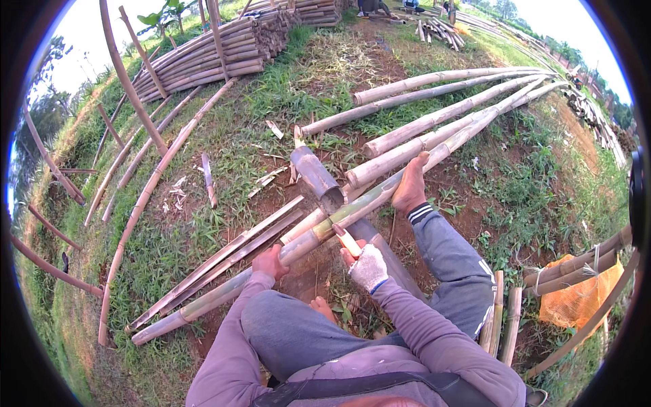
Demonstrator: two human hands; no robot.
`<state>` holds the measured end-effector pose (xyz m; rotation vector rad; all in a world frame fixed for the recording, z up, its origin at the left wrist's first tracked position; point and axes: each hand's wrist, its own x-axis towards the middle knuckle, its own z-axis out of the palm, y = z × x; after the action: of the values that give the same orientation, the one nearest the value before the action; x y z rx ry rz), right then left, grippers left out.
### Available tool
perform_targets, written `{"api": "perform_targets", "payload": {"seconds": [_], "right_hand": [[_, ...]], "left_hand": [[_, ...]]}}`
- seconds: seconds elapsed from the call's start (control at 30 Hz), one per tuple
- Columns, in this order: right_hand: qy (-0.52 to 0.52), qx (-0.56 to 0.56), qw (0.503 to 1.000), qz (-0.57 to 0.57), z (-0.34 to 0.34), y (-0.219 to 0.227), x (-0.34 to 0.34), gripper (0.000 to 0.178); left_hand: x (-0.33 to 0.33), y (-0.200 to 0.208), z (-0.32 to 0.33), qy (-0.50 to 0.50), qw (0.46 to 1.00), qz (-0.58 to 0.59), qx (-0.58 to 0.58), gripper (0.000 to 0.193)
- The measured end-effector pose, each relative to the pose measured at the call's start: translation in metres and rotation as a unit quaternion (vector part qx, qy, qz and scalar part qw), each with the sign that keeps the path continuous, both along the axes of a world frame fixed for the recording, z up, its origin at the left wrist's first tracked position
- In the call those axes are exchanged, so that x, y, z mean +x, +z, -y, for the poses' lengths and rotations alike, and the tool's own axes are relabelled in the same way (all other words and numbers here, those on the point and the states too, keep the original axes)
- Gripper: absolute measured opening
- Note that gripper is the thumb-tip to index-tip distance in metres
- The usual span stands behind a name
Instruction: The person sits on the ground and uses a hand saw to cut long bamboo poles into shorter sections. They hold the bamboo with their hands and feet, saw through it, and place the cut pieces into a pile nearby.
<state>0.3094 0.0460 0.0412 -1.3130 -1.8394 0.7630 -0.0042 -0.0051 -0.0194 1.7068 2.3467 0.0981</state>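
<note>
A long bamboo pole (224,293) slants across in front of me, from lower left to upper right. My left hand (270,263), bare, is closed on it left of the middle. In a white glove, my right hand (369,268) grips a pale-handled tool (348,241) whose far end meets the pole near a greenish joint; its blade is too small to make out. My bare foot (411,184) presses against the pole farther up. Beneath the pole lies a thick dark bamboo log (314,171), with a hollow opening showing beside the crossing.
More bamboo poles (434,115) fan out at the far right. Split bamboo strips (230,251) lie left of the pole. A large bamboo stack (217,54) stands behind, among upright stakes. An orange net bag (576,292) hangs by tied poles at right. Pale shavings dot the grass.
</note>
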Motion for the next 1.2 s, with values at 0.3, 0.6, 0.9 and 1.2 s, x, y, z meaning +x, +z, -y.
{"api": "perform_targets", "payload": {"seconds": [0.3,0.6,0.9,1.2], "right_hand": [[0.005,-0.011,1.0,-0.005,-0.0014,-0.0023,0.002,0.037],[0.009,-0.013,1.0,-0.003,0.0013,-0.0026,0.0028,0.036],[0.009,-0.032,0.999,0.008,0.0011,-0.0011,0.0057,0.035],[0.01,-0.028,0.999,0.01,0.0035,0.0038,0.0053,0.037]], "left_hand": [[0.0026,0.0065,-0.0014,0.001,1.0,0.011,-0.011,0.06],[0.0029,0.0091,-0.0018,0.006,0.999,-0.001,-0.039,0.063],[0.0051,0.0104,-0.0015,0.004,1.0,0.005,-0.021,0.065],[0.0004,0.0038,-0.0008,0.007,1.0,-0.005,-0.01,0.063]]}}
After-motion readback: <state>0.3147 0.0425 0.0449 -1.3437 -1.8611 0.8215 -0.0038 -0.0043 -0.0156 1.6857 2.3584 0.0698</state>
